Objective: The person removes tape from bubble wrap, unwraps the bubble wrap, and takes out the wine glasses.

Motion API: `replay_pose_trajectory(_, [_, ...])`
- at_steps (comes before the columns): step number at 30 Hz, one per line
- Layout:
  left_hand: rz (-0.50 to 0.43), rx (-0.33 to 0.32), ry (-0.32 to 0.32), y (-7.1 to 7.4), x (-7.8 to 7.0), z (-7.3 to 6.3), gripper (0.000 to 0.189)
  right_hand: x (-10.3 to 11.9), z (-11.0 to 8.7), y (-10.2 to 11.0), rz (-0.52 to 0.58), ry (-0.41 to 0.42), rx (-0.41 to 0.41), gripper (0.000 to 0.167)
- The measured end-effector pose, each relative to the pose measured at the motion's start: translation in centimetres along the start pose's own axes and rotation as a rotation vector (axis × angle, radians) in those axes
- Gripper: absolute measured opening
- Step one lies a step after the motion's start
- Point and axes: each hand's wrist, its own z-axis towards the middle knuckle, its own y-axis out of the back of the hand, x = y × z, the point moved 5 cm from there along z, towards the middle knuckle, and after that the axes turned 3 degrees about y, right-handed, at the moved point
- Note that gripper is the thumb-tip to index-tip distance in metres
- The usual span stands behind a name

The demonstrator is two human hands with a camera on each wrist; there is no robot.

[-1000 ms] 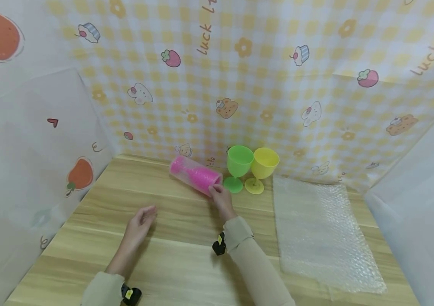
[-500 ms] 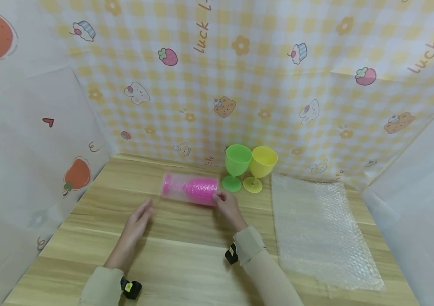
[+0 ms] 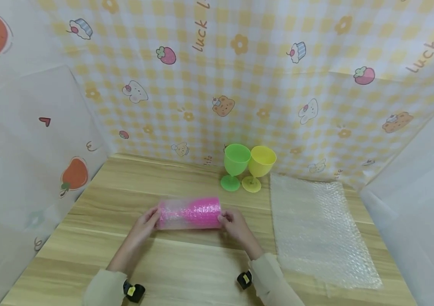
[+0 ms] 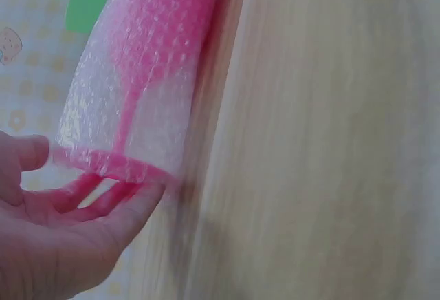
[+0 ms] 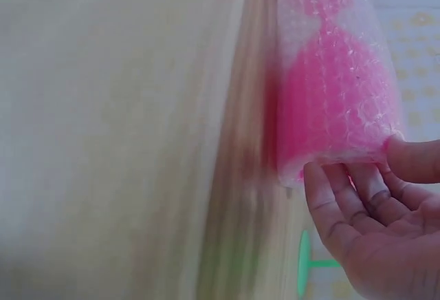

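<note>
A pink goblet [image 3: 204, 212] lies sideways, rolled in clear bubble wrap [image 4: 161, 118], between both hands. My left hand [image 3: 146, 223] is at its foot end. In the left wrist view those fingers touch the pink base, while the thumb stands a little apart from the wrap. My right hand [image 3: 234, 225] holds the bowl end: in the right wrist view the thumb presses the wrapped edge and the fingers lie against the end. Behind, a green goblet [image 3: 237, 159] and a yellow goblet [image 3: 261, 161] stand upright side by side.
A flat sheet of bubble wrap [image 3: 316, 233] lies on the wooden table [image 3: 190, 272] at the right. A yellow checked cloth [image 3: 266, 89] hangs behind the table, with pale cloth walls at both sides.
The right hand has brought the wrapped pink goblet nearer and turned it level. The left hand, apart from it before, now touches its foot end. The green and yellow goblets stayed put.
</note>
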Motion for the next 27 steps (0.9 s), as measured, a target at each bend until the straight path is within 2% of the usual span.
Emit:
replay_pose_trajectory(7, [-0.120,0.048,0.032,-1.2,1.1,-1.6,0.046,-0.4,-2.5,0.7,-0.054,0.077,0.008,0.014])
replay_pose_trajectory(11, [-0.159,0.049,0.033,-1.6,1.3,-2.4,0.045,-0.7,-3.5,0.8,-0.017,0.047,0.026,0.015])
replay_pose_trajectory(14, [-0.177,0.031,0.038,-1.9,1.5,-2.9,0.045,-0.9,-4.0,0.7,-0.001,0.025,0.005,0.017])
replay_pose_trajectory(16, [-0.190,0.026,0.039,-2.1,1.6,-3.2,0.043,-0.9,-4.5,0.7,0.020,0.013,-0.028,0.024])
replay_pose_trajectory(19, [-0.218,0.033,0.055,-2.6,1.6,-3.9,0.044,-1.1,-5.1,0.7,0.074,-0.006,-0.095,0.044])
replay_pose_trajectory(22, [-0.267,0.059,0.066,-3.4,1.7,-4.9,0.061,-1.4,-5.7,0.7,0.171,-0.044,-0.136,0.063])
replay_pose_trajectory(25, [-0.325,0.105,0.090,-4.3,2.0,-5.9,0.085,-1.4,-6.3,0.6,0.219,-0.060,-0.138,0.073])
replay_pose_trajectory(27, [-0.343,0.153,0.108,-5.0,2.2,-6.5,0.087,-1.2,-6.7,0.4,0.241,-0.070,-0.122,0.077])
